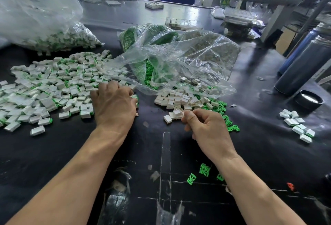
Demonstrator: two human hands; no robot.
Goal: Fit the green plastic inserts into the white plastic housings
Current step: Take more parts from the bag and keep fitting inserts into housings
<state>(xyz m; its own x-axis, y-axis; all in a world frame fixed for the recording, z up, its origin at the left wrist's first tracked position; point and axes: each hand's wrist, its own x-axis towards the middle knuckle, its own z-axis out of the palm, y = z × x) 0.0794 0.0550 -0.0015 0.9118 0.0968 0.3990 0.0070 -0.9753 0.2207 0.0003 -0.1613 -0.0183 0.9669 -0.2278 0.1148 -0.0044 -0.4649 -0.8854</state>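
Note:
My left hand [114,104] lies palm down at the right edge of a wide pile of white housings fitted with green inserts [53,88]; its fingers curl over a few pieces near a green-tipped one [135,97]. My right hand [206,126] pinches an empty white housing [177,112] at the near edge of a heap of empty housings [180,99]. Loose green inserts [222,110] lie just right of that heap. Three more inserts [204,170] rest near my right forearm.
Clear plastic bags hold green inserts [148,36], empty housings [200,45] and fitted pieces [53,40]. A small group of fitted housings [297,126] lies at the right. Two dark flasks [302,67] and a round cap [309,99] stand at the far right on the black table [71,144].

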